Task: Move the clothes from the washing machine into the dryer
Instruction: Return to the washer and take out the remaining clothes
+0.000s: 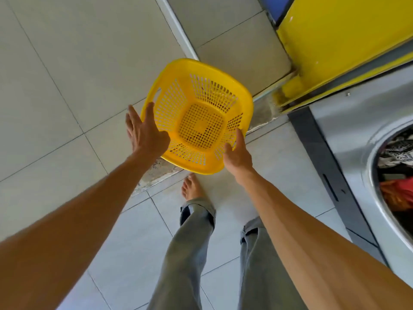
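A yellow perforated laundry basket (197,115) hangs empty above the tiled floor, tilted toward me. My right hand (238,153) grips its near right rim. My left hand (146,133) rests against the left rim with fingers spread, thumb over the edge. At the right edge stands a steel front-loading machine (348,135) with its round opening uncovered. Mixed clothes (396,173) lie inside it: black-and-white patterned fabric above, red and orange cloth below.
A yellow panel (339,34) runs along the upper right above the machine. Grey floor tiles (67,74) spread to the left, with a rough step edge under the basket. My legs in grey trousers and a bare foot (192,189) stand below the basket.
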A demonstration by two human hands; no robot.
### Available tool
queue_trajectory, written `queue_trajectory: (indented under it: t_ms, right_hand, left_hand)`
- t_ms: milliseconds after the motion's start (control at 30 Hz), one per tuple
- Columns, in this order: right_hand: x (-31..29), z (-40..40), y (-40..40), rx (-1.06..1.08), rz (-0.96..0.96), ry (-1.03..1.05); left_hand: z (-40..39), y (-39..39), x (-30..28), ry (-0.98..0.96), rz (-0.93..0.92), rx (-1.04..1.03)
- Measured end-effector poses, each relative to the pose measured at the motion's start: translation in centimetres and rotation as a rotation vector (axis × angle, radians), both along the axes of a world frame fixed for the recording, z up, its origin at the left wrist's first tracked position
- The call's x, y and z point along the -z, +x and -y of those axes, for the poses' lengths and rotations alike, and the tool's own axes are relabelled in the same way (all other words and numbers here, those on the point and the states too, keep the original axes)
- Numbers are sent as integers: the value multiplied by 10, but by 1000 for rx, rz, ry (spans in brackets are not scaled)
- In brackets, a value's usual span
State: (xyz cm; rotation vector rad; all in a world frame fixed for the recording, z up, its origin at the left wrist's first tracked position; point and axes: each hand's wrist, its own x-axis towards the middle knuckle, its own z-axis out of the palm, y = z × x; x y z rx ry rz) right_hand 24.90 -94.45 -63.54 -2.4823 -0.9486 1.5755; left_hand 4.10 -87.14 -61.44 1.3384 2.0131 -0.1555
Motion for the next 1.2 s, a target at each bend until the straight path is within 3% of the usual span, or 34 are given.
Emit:
queue_trajectory:
  t_ms: [233, 467, 700, 800, 1033, 1200]
  right_hand:
    - [-1, 15, 5, 38, 59, -76]
    - [-47, 35, 32, -42, 93, -36]
    - [-156, 81, 50, -25, 80, 6]
    - [-203, 83, 57, -60, 56, 10]
    - [-263, 59, 41, -254, -73, 122]
    - [-314, 47, -23, -541, -36, 185]
  left_hand:
    - [-5, -29, 18, -298, 235, -339]
    - [48, -31, 9, -361, 438, -499]
    - [93, -20, -101, -332, 502, -622]
    - [96, -19, -173, -295, 526, -564]
    - [128, -68, -298, -127, 528, -561]
    - [185, -107, -328, -59, 453, -735]
